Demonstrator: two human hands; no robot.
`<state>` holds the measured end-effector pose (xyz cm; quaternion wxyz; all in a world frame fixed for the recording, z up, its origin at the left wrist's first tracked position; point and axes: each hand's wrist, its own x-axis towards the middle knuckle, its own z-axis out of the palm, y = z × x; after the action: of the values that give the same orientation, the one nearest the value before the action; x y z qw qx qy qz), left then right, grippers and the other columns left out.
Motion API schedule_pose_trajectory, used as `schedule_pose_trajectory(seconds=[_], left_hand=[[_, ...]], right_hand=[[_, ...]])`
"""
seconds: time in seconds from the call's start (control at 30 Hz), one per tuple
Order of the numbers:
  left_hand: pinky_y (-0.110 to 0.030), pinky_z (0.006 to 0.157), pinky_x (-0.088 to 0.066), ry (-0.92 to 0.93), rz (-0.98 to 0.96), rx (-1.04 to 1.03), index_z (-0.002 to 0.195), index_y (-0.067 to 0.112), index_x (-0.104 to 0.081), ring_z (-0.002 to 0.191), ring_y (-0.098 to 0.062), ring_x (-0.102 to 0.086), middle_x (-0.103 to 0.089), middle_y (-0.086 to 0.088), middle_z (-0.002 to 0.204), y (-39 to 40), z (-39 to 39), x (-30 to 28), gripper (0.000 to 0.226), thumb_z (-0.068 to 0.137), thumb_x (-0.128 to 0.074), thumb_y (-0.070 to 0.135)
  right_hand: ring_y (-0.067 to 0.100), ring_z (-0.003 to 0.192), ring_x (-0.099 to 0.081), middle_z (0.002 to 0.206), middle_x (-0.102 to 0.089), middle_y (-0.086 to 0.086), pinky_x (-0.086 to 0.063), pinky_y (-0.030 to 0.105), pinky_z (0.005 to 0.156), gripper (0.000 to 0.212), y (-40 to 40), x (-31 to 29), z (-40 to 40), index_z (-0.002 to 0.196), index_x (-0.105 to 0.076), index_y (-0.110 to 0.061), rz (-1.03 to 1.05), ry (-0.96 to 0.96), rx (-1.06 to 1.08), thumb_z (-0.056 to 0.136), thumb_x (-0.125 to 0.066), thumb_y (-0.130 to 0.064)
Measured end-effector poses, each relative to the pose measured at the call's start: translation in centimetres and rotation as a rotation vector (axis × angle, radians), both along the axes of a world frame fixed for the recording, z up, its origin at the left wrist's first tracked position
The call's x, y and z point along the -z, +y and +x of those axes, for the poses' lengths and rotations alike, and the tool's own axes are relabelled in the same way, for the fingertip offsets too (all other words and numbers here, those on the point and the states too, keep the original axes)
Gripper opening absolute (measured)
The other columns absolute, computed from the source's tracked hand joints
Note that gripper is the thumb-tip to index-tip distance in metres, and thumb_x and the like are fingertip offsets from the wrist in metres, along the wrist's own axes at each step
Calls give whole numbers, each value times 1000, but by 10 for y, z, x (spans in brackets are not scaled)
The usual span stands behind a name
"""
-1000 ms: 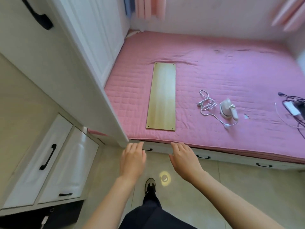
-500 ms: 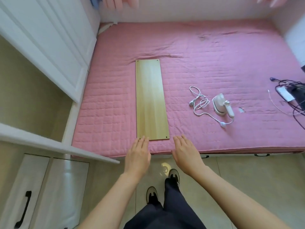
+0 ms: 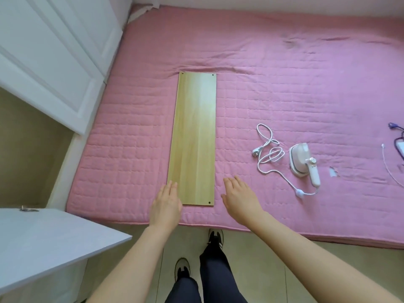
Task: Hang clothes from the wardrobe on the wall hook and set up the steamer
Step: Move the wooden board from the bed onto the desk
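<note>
Left hand (image 3: 166, 204) and right hand (image 3: 240, 196), fingers straight and empty, flank the wooden board's (image 3: 195, 138) near end; steamer (image 3: 303, 162) lies beyond the right hand.

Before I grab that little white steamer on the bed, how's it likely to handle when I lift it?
The steamer looks small with a slim handle, so it is probably light and rigid. Its loose white cord lies coiled beside it and will likely trail floppily and drag across the pink quilt. It may tip easily, since it rests on soft bedding.
</note>
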<state>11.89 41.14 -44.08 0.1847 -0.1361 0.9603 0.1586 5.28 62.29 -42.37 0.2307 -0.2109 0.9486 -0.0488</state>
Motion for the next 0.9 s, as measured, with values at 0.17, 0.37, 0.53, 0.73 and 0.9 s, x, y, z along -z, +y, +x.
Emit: schedule_pose_trajectory(seconds=[0.17, 0.37, 0.53, 0.73, 0.9], left_hand=[[-36, 117, -22, -73, 64, -133, 150, 11, -22, 145, -20, -22, -23, -6, 158, -8, -38, 37, 55, 99, -40, 19], [-40, 112, -30, -143, 159, -332, 149, 9, -27, 139, -25, -34, -32, -7, 154, -26, -81, 110, 55, 96, -41, 20], [-41, 109, -34, -189, 146, -338, 146, 5, -31, 135, -31, -38, -37, -13, 151, -41, -110, 176, 55, 93, -43, 17], [-39, 111, -29, -202, 165, -366, 148, 4, -26, 139, -30, -32, -31, -13, 154, -49, -127, 236, 57, 94, -44, 15], [-40, 110, -30, -176, 197, -462, 148, 3, -25, 137, -33, -35, -35, -17, 150, -61, -141, 270, 61, 93, -48, 16]], right_hand=[[30, 140, -26, 144, -40, 12, -27, 37, 111, 54, 2, 34, -50, 146, -20, -2, 2, -72, 0, 101, -35, -28], [31, 121, -42, 135, -44, 15, -37, 35, 95, 44, -3, 97, -96, 139, -29, -1, -27, -189, 82, 102, -34, -23], [32, 119, -43, 131, -48, 15, -40, 40, 89, 40, -16, 165, -120, 134, -33, -3, -57, -277, 185, 101, -34, -25], [33, 107, -52, 119, -54, 17, -42, 38, 76, 28, -38, 239, -137, 118, -44, -3, -214, -420, 445, 96, -43, -20], [34, 114, -53, 120, -58, 16, -44, 37, 88, 36, -52, 271, -144, 125, -44, -1, -303, -510, 674, 93, -48, -17]])
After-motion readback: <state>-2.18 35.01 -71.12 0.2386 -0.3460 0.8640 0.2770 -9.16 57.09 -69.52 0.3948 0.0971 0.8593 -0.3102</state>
